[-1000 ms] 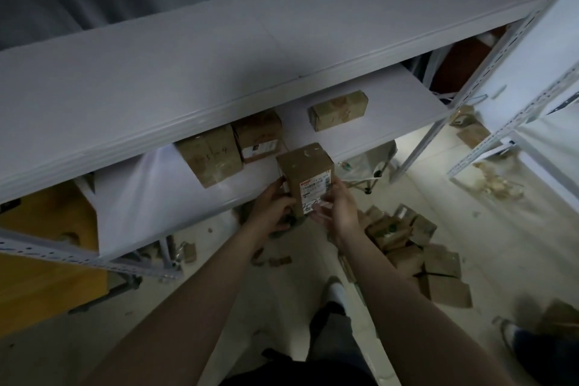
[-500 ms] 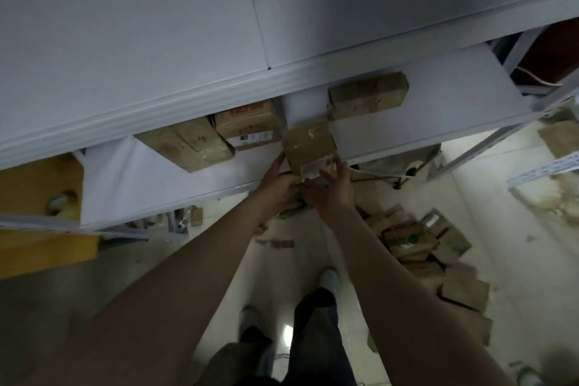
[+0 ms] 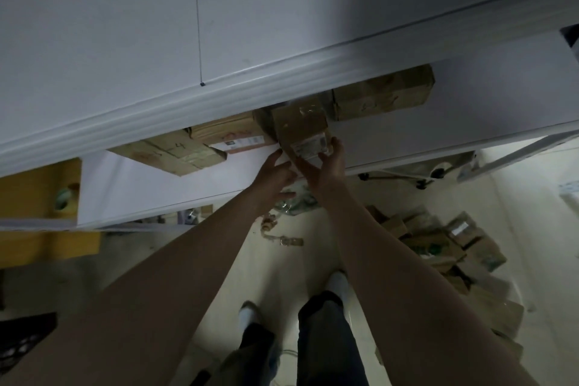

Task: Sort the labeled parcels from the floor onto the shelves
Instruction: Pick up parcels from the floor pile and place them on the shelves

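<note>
- Head view: parcel (image 3: 300,125) sat on the lower shelf (image 3: 156,191), between a labelled box (image 3: 232,136) and a bigger box (image 3: 382,97).
- Right hand (image 3: 326,166) fingers clamped its label end; left hand (image 3: 272,172) fingers straight, apart.
- My tip: slide it straight back, label outward.

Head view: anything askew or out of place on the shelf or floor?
Yes. On the lower shelf, the leftmost box sits skewed to the front edge. The parcel gripped by the right hand is also angled. On the floor, loose scraps and a jumbled parcel pile.
</note>
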Tool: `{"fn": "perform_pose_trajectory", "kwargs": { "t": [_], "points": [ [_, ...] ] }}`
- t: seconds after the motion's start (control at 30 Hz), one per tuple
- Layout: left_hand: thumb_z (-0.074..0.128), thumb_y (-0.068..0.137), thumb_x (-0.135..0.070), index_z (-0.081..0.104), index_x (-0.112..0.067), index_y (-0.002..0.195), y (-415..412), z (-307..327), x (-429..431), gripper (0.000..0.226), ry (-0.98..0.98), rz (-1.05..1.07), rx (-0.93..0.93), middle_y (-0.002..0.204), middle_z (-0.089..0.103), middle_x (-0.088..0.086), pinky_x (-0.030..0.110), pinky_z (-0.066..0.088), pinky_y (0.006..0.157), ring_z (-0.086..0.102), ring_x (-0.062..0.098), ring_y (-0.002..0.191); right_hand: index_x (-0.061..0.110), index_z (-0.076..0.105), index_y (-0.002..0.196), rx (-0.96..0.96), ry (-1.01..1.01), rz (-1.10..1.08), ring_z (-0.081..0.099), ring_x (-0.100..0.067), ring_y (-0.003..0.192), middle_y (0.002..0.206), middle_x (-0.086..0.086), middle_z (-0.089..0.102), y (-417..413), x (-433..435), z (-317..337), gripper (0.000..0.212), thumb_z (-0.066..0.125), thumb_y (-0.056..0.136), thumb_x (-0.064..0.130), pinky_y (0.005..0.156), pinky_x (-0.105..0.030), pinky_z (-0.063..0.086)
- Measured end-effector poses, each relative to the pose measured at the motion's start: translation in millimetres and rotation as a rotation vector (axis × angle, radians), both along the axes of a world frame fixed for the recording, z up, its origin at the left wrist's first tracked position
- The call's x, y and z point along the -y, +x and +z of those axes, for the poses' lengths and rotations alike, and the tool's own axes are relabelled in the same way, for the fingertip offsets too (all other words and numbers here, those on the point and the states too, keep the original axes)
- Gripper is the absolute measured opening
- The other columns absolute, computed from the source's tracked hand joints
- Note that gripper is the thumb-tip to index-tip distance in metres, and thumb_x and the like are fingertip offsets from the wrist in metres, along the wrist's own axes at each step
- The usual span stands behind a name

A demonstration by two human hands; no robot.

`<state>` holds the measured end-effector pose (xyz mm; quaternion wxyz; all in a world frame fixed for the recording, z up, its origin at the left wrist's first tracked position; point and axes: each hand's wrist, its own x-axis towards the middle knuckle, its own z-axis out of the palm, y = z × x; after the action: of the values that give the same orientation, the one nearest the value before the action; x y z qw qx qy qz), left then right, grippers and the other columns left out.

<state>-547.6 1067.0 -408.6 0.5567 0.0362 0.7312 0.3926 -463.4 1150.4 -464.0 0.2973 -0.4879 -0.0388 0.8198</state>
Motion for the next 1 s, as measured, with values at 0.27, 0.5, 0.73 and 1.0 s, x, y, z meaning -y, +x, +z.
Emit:
{"fn": "perform_pose_trajectory", "kwargs": {
  "t": [0.27, 0.5, 0.73, 1.0],
  "points": [
    [0.055, 0.103, -0.005, 0.037, -0.023, 0.157, -11.2, -15.3, 16.5, 0.059, -0.087, 0.039, 0.062, 0.141, 0.056, 0.006, 0.047, 0.054, 0.087, 0.059, 0.033, 0.124, 0.02, 0.064, 0.111, -0.078, 0.073, -0.027, 0.065, -0.038, 0.106, 0.112, -0.015, 0.063, -36.2, -34.9, 6.9, 0.034, 0.035, 0.112, 0.038, 0.094, -0.054, 0.06],
    [0.049, 0.106, -0.005, 0.046, -0.016, 0.151, -30.1, -8.7, 32.8, 0.046, -0.064, -0.032, 0.038, 0.145, 0.056, 0.01, 0.055, 0.053, 0.099, 0.057, 0.039, 0.129, 0.024, 0.056, 0.126, -0.131, 0.131, 0.041, 0.066, -0.034, 0.108, 0.122, -0.01, 0.061, -40.5, -38.6, 7.2, 0.035, 0.035, 0.112, 0.049, 0.098, -0.052, 0.058],
    [0.058, 0.104, -0.021, 0.059, -0.013, 0.139, -8.9, -3.5, 44.2, 0.036, -0.164, -0.174, 0.127, 0.129, 0.066, 0.012, 0.056, 0.048, 0.108, 0.063, 0.037, 0.12, 0.02, 0.047, 0.151, 0.077, 0.031, -0.22, 0.065, -0.043, 0.117, 0.157, -0.008, 0.044, 56.9, 35.9, 2.6, 0.054, 0.044, 0.108, 0.053, 0.085, -0.052, 0.061],
    [0.047, 0.106, -0.013, 0.06, -0.02, 0.117, 116.0, -24.7, 57.6, 0.018, -0.227, -0.628, 0.146, 0.107, 0.067, 0.003, 0.037, 0.05, 0.072, 0.064, 0.024, 0.089, 0.019, 0.059, 0.132, 0.228, -0.123, -0.619, 0.066, -0.041, 0.117, 0.145, -0.008, 0.055, 224.7, 181.0, -22.0, 0.045, 0.037, 0.11, 0.051, 0.091, -0.055, 0.059]
  ]
}}
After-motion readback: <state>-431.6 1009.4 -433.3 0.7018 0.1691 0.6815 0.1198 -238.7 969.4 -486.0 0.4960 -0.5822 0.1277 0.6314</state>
